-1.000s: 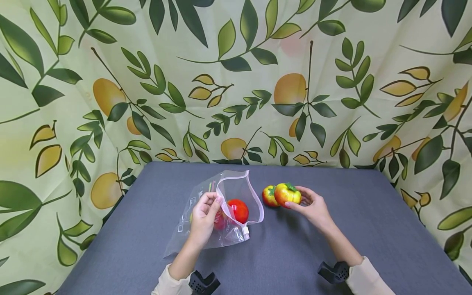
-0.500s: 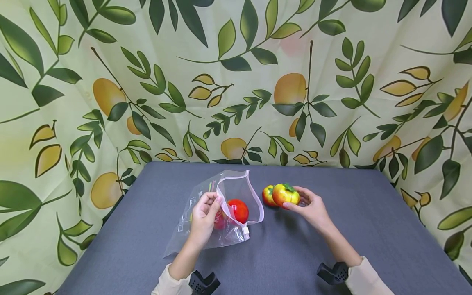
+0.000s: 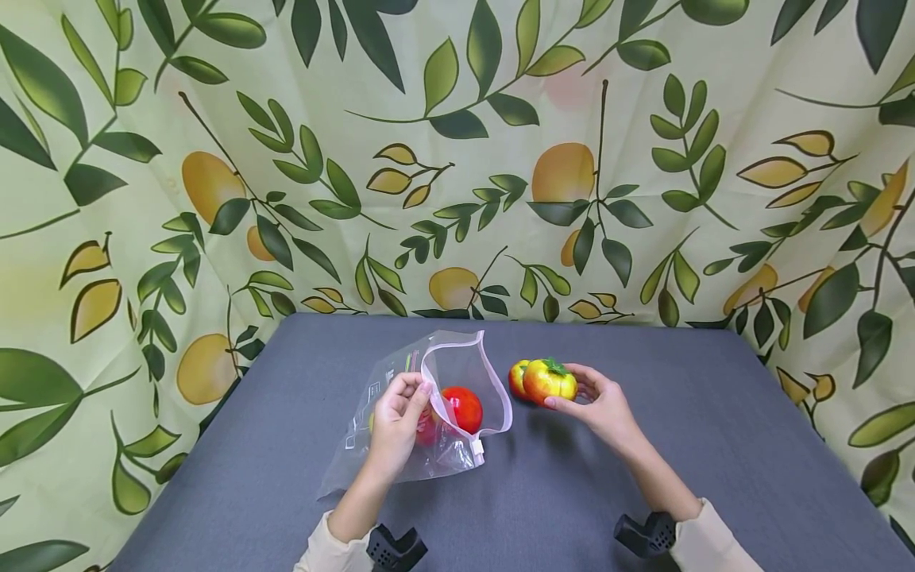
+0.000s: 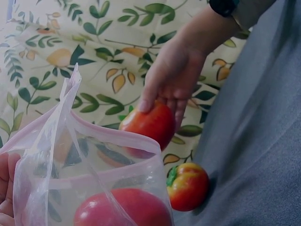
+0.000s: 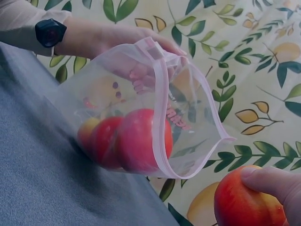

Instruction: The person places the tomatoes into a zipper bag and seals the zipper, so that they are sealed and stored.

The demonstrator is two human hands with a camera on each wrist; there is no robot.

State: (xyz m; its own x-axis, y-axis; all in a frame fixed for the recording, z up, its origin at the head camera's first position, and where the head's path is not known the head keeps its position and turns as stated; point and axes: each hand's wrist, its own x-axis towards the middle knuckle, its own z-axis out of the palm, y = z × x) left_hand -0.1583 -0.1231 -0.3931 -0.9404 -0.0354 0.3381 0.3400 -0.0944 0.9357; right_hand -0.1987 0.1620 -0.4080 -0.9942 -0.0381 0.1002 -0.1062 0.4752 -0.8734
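My left hand (image 3: pixel 395 413) pinches the pink rim of a clear zip bag (image 3: pixel 438 465), and its mouth gapes to the right. Inside the bag lies a red fruit like a tomato (image 3: pixel 463 409). The right wrist view shows another red fruit (image 5: pixel 104 143) and a yellowish one (image 5: pixel 86 129) behind it. Thumb and fingers of my right hand (image 3: pixel 608 405) grip a red-and-yellow tomato (image 3: pixel 550 383) with a green leafy top, just right of the bag's mouth. A similar tomato (image 4: pixel 190 187) rests on the table, partly hidden behind the held one in the head view.
A grey cloth-covered table (image 3: pixel 715 413) extends out to both sides of the hands. Behind it hangs a leaf-and-fruit patterned curtain (image 3: pixel 457 159). Black wrist devices sit on both forearms.
My right hand has shifted slightly left with the tomato, which now covers more of the one behind it. My left hand and the bag have stayed put.
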